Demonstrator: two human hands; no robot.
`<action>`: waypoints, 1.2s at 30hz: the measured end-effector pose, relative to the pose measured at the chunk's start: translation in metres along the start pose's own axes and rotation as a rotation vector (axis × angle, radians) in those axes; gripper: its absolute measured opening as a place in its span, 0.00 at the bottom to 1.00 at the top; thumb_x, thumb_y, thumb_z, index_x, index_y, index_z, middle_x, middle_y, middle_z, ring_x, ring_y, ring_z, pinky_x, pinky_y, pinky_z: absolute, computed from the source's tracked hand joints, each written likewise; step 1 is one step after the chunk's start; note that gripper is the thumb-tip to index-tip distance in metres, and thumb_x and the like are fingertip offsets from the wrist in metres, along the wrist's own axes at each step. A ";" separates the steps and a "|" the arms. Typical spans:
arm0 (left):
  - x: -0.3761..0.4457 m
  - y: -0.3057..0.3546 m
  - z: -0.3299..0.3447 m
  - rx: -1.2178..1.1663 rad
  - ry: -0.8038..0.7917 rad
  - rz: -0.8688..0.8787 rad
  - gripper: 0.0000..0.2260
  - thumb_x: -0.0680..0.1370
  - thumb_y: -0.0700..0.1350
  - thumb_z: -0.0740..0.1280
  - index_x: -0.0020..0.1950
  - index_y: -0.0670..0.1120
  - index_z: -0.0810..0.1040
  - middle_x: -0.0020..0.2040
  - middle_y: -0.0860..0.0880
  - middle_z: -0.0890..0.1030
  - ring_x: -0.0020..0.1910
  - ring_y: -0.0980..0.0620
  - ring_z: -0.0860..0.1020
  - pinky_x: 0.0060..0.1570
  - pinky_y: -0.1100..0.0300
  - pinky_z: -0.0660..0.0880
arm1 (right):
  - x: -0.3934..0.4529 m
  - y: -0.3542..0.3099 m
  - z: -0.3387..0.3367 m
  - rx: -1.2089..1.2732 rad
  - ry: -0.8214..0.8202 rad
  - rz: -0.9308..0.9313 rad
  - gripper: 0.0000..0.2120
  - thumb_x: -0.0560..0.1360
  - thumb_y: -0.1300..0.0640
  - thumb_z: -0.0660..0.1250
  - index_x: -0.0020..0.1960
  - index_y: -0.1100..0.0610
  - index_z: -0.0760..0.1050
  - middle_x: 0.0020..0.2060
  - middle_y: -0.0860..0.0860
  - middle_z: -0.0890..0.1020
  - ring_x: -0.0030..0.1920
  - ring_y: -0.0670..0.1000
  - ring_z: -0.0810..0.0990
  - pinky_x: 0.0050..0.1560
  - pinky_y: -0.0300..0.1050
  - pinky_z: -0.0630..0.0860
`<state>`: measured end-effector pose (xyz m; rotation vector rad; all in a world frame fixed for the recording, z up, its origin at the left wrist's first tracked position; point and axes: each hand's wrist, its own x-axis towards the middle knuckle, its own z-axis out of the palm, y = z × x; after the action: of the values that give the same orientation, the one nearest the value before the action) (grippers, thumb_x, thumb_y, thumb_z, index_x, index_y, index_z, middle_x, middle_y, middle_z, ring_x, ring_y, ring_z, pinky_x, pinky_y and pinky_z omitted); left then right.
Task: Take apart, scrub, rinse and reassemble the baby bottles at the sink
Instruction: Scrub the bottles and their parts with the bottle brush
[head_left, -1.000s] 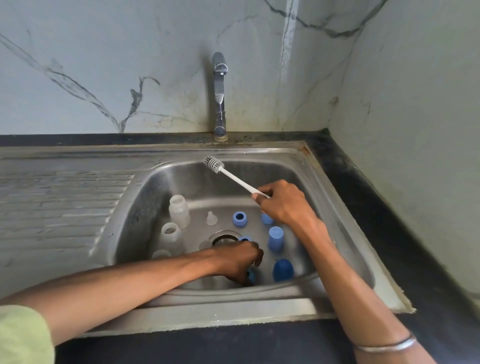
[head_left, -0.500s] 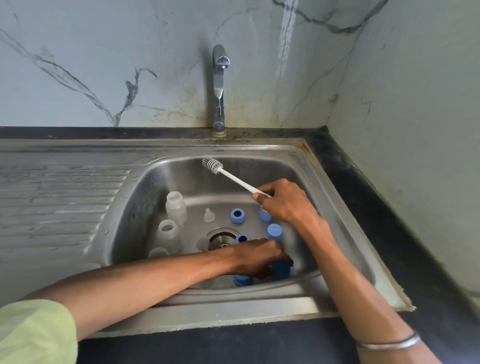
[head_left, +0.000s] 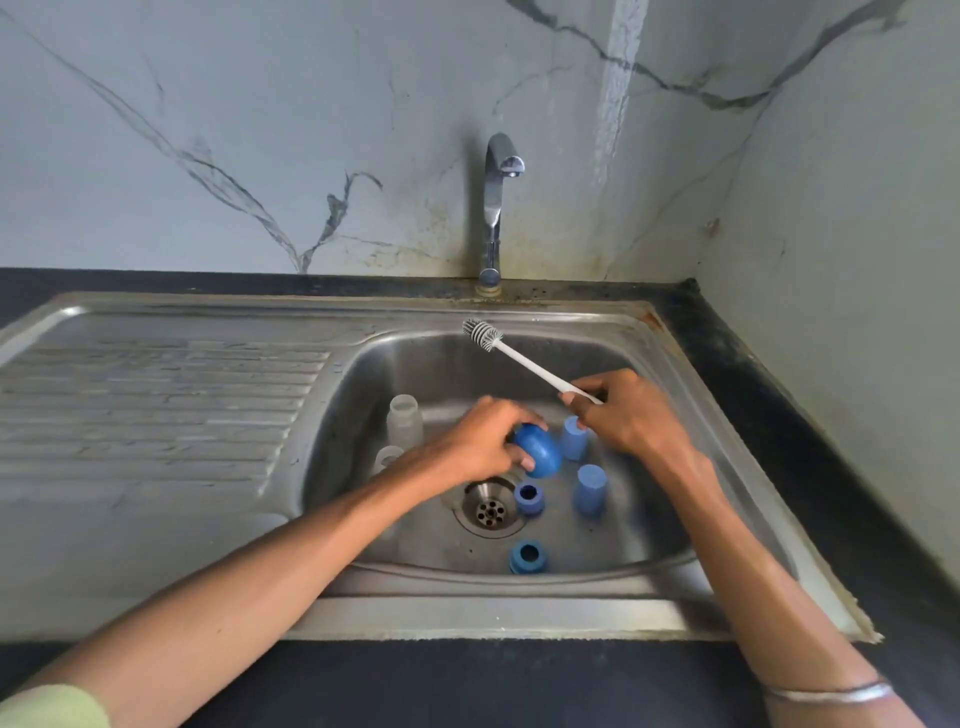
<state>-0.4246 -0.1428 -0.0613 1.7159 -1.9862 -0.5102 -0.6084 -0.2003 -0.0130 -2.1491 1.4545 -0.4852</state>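
The left hand (head_left: 480, 441) grips a rounded blue bottle cap (head_left: 537, 449), fingers curled round it, lifted above the sink floor near the middle of the basin. Just to its right the right hand (head_left: 631, 415) pinches the white handle of a bottle brush (head_left: 524, 364), whose stubby grey-white bristle head points up and left toward the back wall of the basin.

Below the hands, two blue screw rings lie on the steel floor: one blue ring (head_left: 529, 499) just beside the round perforated drain (head_left: 491, 509), a second blue ring (head_left: 527, 557) nearer the front wall. Two more blue caps stand upright, the nearer cap (head_left: 589, 488) right of the drain and the farther cap (head_left: 574, 439) partly hidden behind the right hand's fingers. To the left, two clear plastic bottles (head_left: 404, 418) stand open-mouthed, the nearer one largely covered by the left forearm.

The sink (head_left: 467, 613) is dull, scuffed stainless steel with a ribbed draining board (head_left: 156, 395) on the left. A chrome tap (head_left: 496, 208) rises behind it, dry. Around lies a black counter (head_left: 779, 395), and grey-veined marble-look walls, stained near the tap's foot. A thin metal bangle (head_left: 826, 693) circles the right wrist; a pale green sleeve (head_left: 47, 706) shows at the left.
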 end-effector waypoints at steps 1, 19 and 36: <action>-0.004 -0.006 -0.009 -0.031 0.041 -0.040 0.22 0.69 0.39 0.79 0.62 0.46 0.82 0.53 0.46 0.85 0.47 0.54 0.81 0.53 0.61 0.77 | -0.001 -0.001 -0.001 -0.013 -0.005 -0.006 0.10 0.78 0.45 0.67 0.56 0.44 0.83 0.41 0.50 0.86 0.48 0.52 0.82 0.49 0.47 0.77; -0.034 -0.086 -0.088 -0.908 0.539 -0.386 0.12 0.80 0.30 0.64 0.61 0.39 0.78 0.54 0.40 0.79 0.53 0.44 0.80 0.45 0.62 0.82 | -0.013 -0.016 0.001 -0.100 -0.178 -0.093 0.10 0.77 0.49 0.70 0.58 0.39 0.82 0.37 0.42 0.85 0.43 0.41 0.82 0.46 0.39 0.76; -0.023 -0.073 -0.077 -0.996 0.392 -0.194 0.14 0.80 0.29 0.62 0.65 0.34 0.76 0.56 0.39 0.80 0.52 0.47 0.81 0.50 0.60 0.81 | -0.026 -0.035 0.010 -0.357 0.099 0.021 0.15 0.79 0.43 0.64 0.66 0.37 0.76 0.54 0.49 0.83 0.53 0.55 0.81 0.49 0.49 0.73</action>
<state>-0.3189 -0.1291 -0.0407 1.2128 -0.9911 -0.9374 -0.5857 -0.1634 -0.0014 -2.4070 1.7252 -0.3484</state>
